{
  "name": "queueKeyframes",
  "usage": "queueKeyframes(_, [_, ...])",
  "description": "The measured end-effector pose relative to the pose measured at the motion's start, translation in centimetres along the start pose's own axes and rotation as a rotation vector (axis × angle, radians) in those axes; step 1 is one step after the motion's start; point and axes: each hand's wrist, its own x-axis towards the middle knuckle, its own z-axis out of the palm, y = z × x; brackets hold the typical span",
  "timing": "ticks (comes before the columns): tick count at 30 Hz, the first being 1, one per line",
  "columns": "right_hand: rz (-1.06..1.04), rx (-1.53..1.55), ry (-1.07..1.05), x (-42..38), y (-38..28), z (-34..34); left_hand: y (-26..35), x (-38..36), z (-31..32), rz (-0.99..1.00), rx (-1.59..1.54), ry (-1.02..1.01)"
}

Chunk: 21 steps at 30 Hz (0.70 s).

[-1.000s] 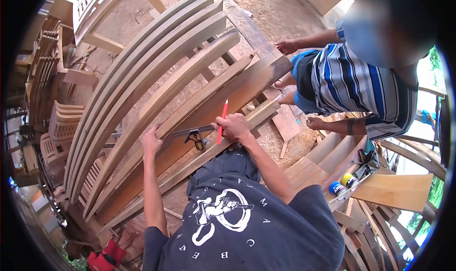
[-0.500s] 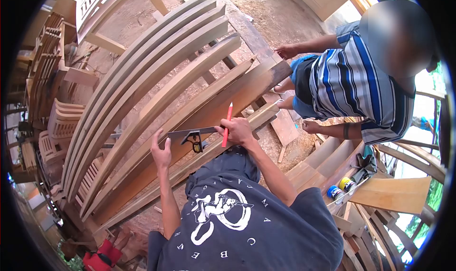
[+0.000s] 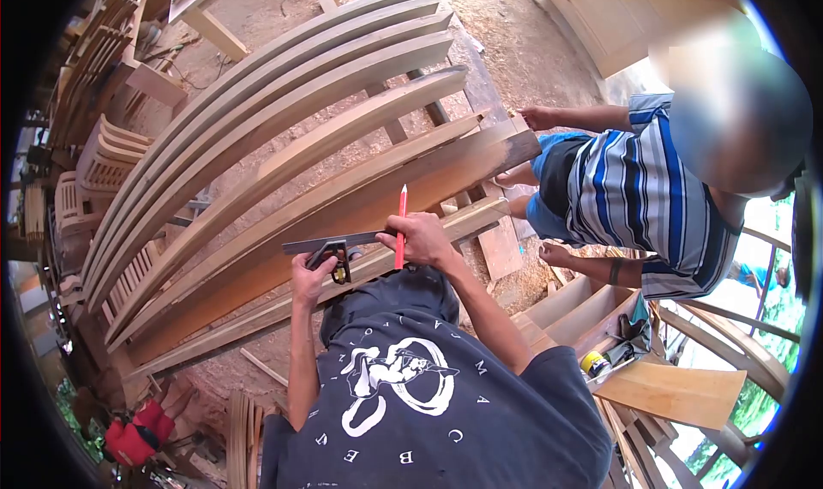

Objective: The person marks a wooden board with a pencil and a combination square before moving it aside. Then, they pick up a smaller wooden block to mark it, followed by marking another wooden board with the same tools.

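Observation:
A combination square (image 3: pixel 336 258) with a dark head and a long metal blade is held level between my two hands. My left hand (image 3: pixel 312 276) is closed on the head end of it. My right hand (image 3: pixel 422 237) grips the other end of the blade and also a red pencil (image 3: pixel 402 223), its tip pointing away from me. Beneath and beyond them lies a wide brown board (image 3: pixel 360 210), with a long narrow beam (image 3: pixel 369 270) on its near side.
Several curved wooden beams (image 3: pixel 257 112) lie side by side past the board. A person in a striped shirt (image 3: pixel 639 185) stands at the right, one hand near the board's end. A can (image 3: pixel 593 364) is at lower right. Another person in red (image 3: pixel 137 438) is at lower left.
My left hand has closed on the square's head; before, it was open beside the blade's end. The view has shifted, and the person's hand at right is still near the board's end.

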Motion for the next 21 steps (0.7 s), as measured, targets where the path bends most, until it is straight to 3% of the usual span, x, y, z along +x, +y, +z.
queueKeyframes(6, [0.063,0.08,-0.037,-0.2,-0.5,1.0,0.5,-0.2,-0.6,0.046,-0.203,0.001])
queueKeyframes(13, [0.142,0.236,0.086,-2.0,-0.1,1.9,4.2,1.5,2.7,0.062,-0.099,-0.256])
queueKeyframes(20, [0.495,0.413,0.592,-6.7,1.6,1.0,3.6,5.3,7.8,0.083,0.052,-0.695])
queueKeyframes(21, [0.511,0.396,0.714,-7.6,2.3,1.1,3.2,5.8,8.3,0.071,0.249,-0.681])
